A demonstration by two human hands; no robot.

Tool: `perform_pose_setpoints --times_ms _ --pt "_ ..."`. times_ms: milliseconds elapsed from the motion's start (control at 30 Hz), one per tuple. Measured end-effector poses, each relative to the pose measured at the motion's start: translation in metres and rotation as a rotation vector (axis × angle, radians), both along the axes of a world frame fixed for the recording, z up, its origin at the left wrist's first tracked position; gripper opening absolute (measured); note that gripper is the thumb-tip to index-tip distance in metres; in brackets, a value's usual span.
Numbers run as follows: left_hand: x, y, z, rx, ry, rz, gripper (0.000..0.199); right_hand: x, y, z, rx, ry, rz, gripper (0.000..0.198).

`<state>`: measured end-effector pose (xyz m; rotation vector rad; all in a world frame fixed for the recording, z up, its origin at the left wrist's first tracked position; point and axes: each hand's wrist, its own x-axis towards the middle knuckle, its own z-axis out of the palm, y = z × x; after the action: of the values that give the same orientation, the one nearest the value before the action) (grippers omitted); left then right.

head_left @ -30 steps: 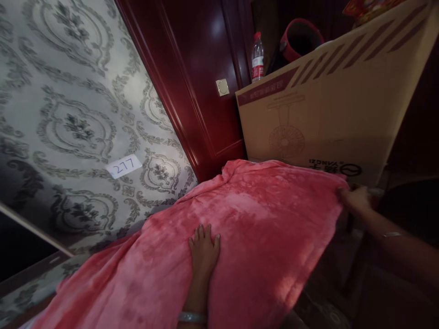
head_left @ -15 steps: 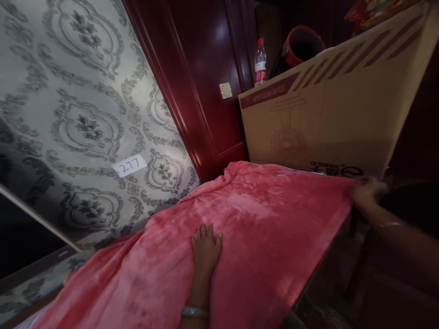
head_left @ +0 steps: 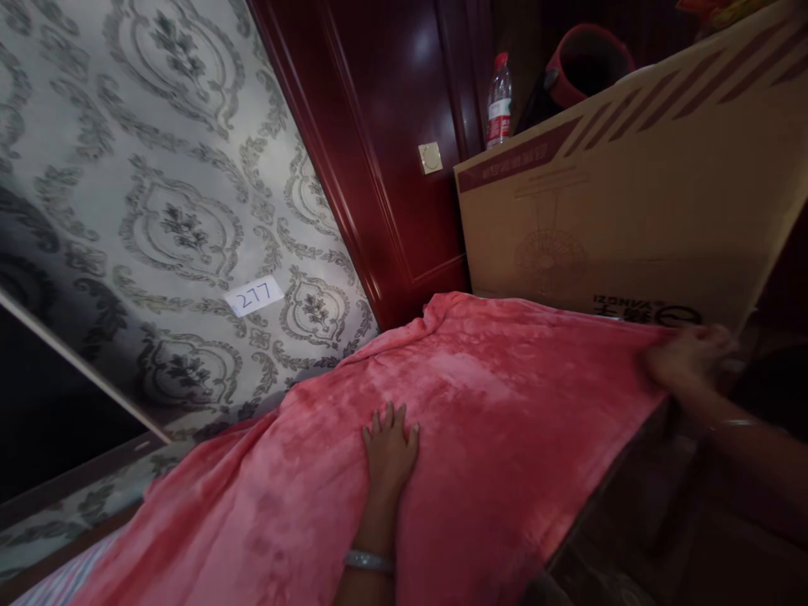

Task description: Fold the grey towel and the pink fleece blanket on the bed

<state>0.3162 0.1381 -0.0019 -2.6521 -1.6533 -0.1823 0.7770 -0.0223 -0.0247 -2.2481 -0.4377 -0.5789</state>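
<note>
pink blanket (head_left: 480, 454) fills the lower middle of the pic, running down to the bottom L. L hand (head_left: 390, 450) is palm-down on it abt bottom center, fingers spread, not gripping anything. R hand (head_left: 685, 358), mid-R & kinda blurry, has the blanket's far R corner bunched in its fingers. cardboard box (head_left: 631, 202) upper R, w/ a red-capped bottle (head_left: 499, 109) at its L end.

Behind the blanket (head_left: 480, 454) stands a carton (head_left: 656, 202), a bottle (head_left: 499, 105) apparently on top.
</note>
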Motion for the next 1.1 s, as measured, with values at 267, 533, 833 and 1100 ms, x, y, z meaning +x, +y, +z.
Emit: perform_pose_setpoints --times_ms 267,533,833,1100 --pt "0.0 -0.001 -0.001 0.002 -0.008 0.008 0.056 -0.094 0.076 0.018 -0.3 -0.166 0.725 0.056" --pt "-0.001 0.001 -0.006 -0.016 -0.015 0.014 0.059 -0.108 0.103 -0.026 -0.629 -0.011 0.872 0.069" --pt "0.0 0.0 -0.007 -0.004 -0.025 0.042 0.066 -0.107 0.105 -0.032 -0.641 -0.027 0.841 0.069" --pt "-0.003 -0.001 -0.005 -0.014 -0.041 0.013 0.06 -0.103 0.105 -0.035 -0.644 -0.04 0.841 0.069"
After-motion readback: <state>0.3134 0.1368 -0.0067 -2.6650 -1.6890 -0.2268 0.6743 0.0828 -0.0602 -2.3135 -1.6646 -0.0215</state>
